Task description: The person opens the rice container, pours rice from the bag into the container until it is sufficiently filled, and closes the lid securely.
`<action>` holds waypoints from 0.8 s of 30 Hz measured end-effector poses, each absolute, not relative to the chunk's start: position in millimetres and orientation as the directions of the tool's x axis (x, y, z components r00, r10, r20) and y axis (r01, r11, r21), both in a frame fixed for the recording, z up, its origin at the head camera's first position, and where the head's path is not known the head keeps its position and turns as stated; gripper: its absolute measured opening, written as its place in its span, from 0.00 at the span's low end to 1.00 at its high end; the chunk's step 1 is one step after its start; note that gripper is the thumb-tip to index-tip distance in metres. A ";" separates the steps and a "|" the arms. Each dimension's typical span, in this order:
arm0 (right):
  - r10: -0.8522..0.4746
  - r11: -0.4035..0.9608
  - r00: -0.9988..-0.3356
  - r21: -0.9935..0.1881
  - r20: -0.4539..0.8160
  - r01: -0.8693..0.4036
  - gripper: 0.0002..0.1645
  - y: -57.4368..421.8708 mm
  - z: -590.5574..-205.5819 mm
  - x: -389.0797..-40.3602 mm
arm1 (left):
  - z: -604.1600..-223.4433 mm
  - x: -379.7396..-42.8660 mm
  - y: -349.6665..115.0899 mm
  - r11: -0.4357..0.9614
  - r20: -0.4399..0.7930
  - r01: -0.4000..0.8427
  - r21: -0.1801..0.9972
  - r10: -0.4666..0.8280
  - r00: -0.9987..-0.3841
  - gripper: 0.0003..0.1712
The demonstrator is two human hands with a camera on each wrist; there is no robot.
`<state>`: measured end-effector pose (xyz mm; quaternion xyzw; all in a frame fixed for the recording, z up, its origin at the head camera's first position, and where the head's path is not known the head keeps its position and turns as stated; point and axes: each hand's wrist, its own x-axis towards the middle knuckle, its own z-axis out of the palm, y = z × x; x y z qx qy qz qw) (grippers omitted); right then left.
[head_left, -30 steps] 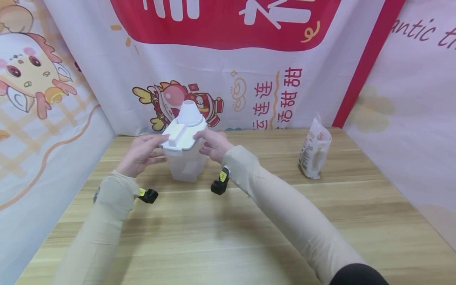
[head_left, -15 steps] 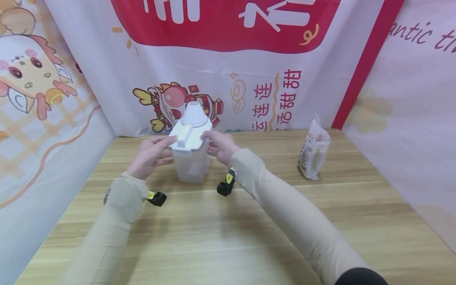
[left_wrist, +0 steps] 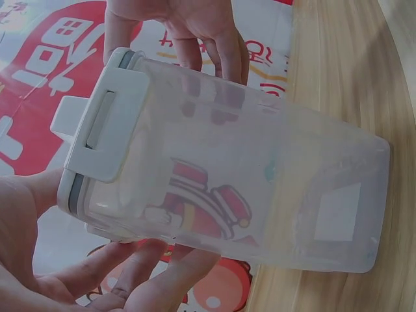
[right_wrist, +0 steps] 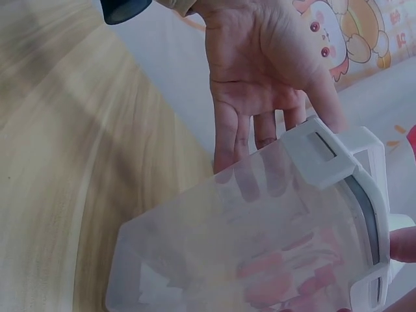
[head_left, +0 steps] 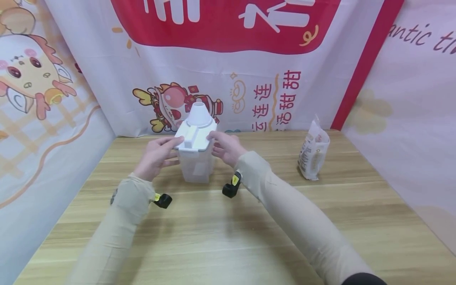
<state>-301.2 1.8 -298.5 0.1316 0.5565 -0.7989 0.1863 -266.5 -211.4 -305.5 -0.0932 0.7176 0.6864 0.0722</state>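
Observation:
A translucent plastic storage container (head_left: 195,168) stands upright at the back left of the table. It has a white clip-on lid (head_left: 201,141) with a raised handle, and a white cone-shaped cup (head_left: 198,114) sits on top. My left hand (head_left: 156,157) grips it from the left, thumb on the lid's edge and fingers along the side. From the right, my right hand (head_left: 227,148) holds it the same way. Through the clear wall (left_wrist: 214,162) the left wrist view shows the backdrop print and a pale label-like patch. Whether the base touches the table cannot be told.
A white printed bag (head_left: 314,152) stands upright on the right of the wooden table (head_left: 228,241). Behind the table hangs a printed cloth backdrop (head_left: 235,63), with more printed cloth (head_left: 402,118) along the sides.
Both hands have moved to the right with the storage container between them, and it has turned slightly. The bag stays where it was.

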 end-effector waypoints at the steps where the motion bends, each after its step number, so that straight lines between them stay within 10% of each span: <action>1: -0.149 -0.310 -0.897 -0.842 -0.416 0.442 0.54 2.9 -299.2 -300.6 | -306.0 -266.5 -210.3 0.037 -0.232 -0.234 0.972 -0.035 -0.972 0.45; 24: -0.115 -0.285 -0.921 -0.876 -0.373 0.390 0.39 28.6 -310.6 -300.0 | -312.1 -262.6 -181.7 -0.002 -0.206 -0.206 0.979 -0.067 -0.976 0.43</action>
